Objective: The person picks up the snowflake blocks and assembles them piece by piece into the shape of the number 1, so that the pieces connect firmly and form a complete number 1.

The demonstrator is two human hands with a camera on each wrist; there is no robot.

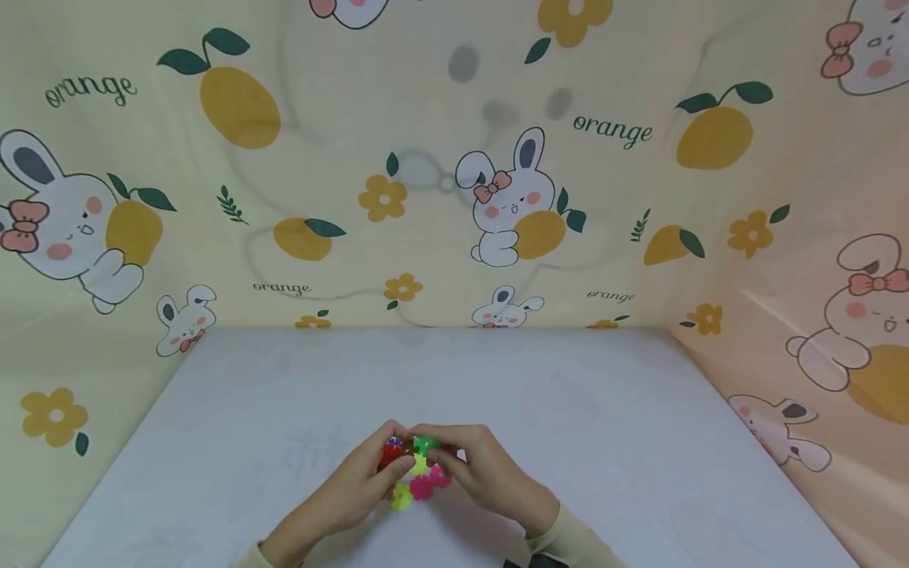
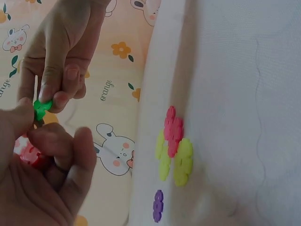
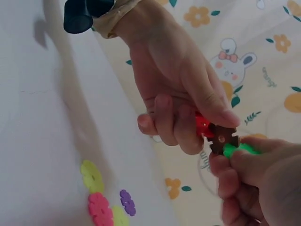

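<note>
My left hand (image 1: 362, 481) pinches a brown notched disc (image 3: 222, 139), a snowflake-like building piece, between thumb and fingertips. Red pieces (image 2: 30, 154) sit tucked in its curled fingers. From the other side, my right hand (image 1: 486, 473) pinches a green notched piece (image 2: 41, 109) between thumb and forefinger. The green and brown pieces meet edge to edge; whether they interlock is hidden by the fingertips. Both hands are raised above the table, close together. Below them lie pink (image 1: 421, 487) and yellow (image 1: 401, 497) flower-shaped pieces.
A purple piece (image 2: 158, 205) lies beside the pink and yellow ones on the white tabletop (image 1: 604, 442). Patterned cloth (image 1: 426, 252) with rabbits and oranges hangs at the back and both sides. A dark strap (image 3: 87, 13) shows at the left wrist.
</note>
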